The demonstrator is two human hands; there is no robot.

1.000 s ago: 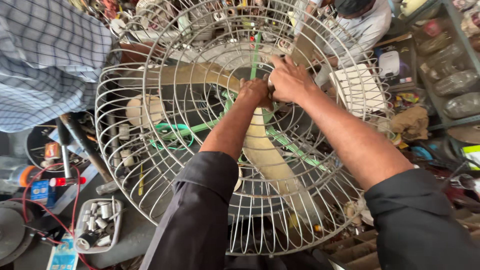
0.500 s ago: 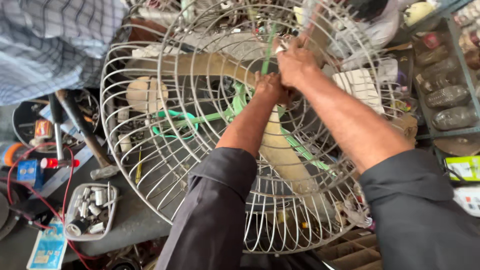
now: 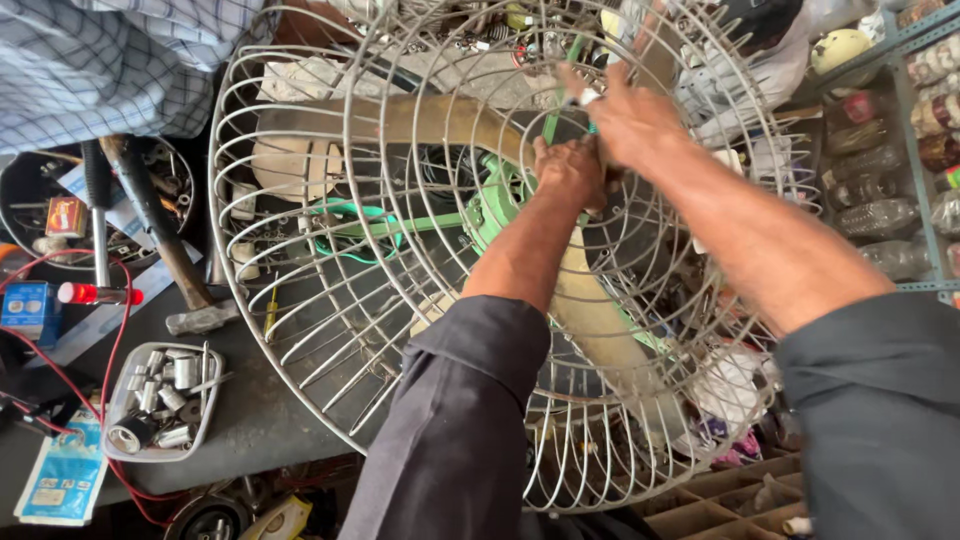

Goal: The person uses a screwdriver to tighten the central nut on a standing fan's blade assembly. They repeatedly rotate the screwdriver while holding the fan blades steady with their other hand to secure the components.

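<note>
A large round wire fan guard (image 3: 300, 330) fills the middle of the view, with beige fan blades (image 3: 400, 120) and a green hub (image 3: 495, 205) behind its wires. Both my hands meet at the guard's centre. My left hand (image 3: 568, 172) is closed around the centre of the guard above the green hub. My right hand (image 3: 625, 120) grips the wires just above and to the right of it, fingers curled. Both forearms come up from the bottom in dark grey sleeves.
A hammer (image 3: 165, 245) lies left of the guard on the dark bench. A small tray of metal cylinders (image 3: 160, 400) sits lower left, with red wires (image 3: 115, 330) and a red-tipped tool (image 3: 90, 294). Another person's checked shirt (image 3: 110, 60) is top left. Shelves with jars (image 3: 900, 210) stand right.
The view has shifted so the guard sits further right and higher. Both hands have stayed at the guard's centre, with my right hand moving slightly up.
</note>
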